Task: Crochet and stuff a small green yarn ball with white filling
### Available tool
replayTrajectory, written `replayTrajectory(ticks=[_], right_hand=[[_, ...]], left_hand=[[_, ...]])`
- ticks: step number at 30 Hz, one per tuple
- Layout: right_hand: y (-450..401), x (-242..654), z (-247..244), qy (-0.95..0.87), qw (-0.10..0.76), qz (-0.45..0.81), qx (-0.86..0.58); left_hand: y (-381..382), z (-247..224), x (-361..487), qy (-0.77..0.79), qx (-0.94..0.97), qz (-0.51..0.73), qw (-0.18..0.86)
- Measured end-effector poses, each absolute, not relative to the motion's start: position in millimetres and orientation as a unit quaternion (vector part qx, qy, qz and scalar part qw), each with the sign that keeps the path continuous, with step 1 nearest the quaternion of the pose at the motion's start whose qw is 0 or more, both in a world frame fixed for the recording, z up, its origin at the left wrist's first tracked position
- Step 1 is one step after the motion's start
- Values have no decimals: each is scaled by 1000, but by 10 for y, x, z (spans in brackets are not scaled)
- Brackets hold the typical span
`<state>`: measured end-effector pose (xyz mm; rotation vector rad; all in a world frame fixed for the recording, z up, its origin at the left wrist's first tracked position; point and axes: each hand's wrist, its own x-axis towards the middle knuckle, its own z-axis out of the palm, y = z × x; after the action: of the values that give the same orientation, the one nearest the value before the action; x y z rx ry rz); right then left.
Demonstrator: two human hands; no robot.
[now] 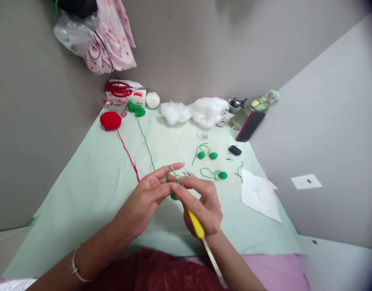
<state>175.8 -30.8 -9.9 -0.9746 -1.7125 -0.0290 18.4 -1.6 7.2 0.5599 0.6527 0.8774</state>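
Note:
My right hand (pixel 202 204) grips a crochet hook by its yellow handle (pixel 195 224), its tip close to my left fingertips. Pinched in my left hand (pixel 148 196) is a small green crochet piece (pixel 173 196), partly hidden by the fingers. Green yarn (pixel 148 147) runs over the raised left index finger and back to a green yarn bundle (pixel 136 109). The fingertips of both hands meet around the piece. Beyond them on the table lie small green crocheted balls (pixel 213 155) with loose tails.
A red yarn ball (pixel 110 121), red-handled scissors (pixel 119 89) and a white yarn ball (pixel 153 100) stand back left. White stuffing (pixel 208 112), a pen cup (pixel 227 117), a bottle (pixel 245 117) and a phone (pixel 250 126) line the wall. White paper (pixel 260 196) lies at right.

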Motion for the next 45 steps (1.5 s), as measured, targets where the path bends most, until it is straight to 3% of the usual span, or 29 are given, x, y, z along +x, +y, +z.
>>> replayTrajectory(ticks=[3,7,12,19,26,37,45], right_hand=[[-277,1779,-32,-663,615,105,-415],[-232,1787,51,-564,654,305,-401],[-221,1803,14,-550,633,365,-404],[-193,1830,51,-457,645,486,-373],[-208,1889,64,-520,627,462,-351],[-299,1899,195,-725,537,225,-368],[-272,1913,190,-719,547,238,-356]], left_hand=[[34,82,148,293,224,390,843],[34,87,128,312,292,417,802],[-21,23,94,329,419,396,748],[-8,29,45,347,437,400,727],[12,99,42,366,458,392,709],[-10,179,83,460,535,399,585],[4,207,70,448,556,401,574]])
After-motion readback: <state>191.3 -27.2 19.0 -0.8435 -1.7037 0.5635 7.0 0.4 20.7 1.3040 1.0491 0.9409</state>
